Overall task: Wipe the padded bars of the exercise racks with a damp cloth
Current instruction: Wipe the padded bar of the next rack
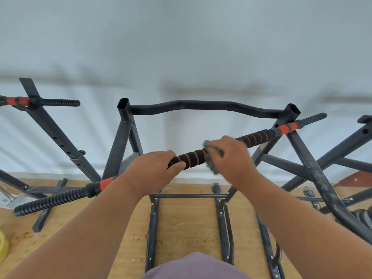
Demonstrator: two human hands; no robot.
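Note:
A long padded bar (191, 158), black foam with red rings and orange bands near both ends, runs diagonally across the middle of a black exercise rack (122, 137). My left hand (153, 170) grips the bar left of centre, thumb along the foam. My right hand (231, 158) holds a grey-green cloth (211, 164) wrapped around the bar just right of my left hand. The cloth and right hand are slightly blurred. The foam under both hands is hidden.
A curved black top bar (201, 106) joins the rack's two posts behind the padded bar. A second rack (50, 129) with an orange-banded bar stands at the left, another frame (342, 154) at the right. White wall behind, wooden floor (185, 228) below.

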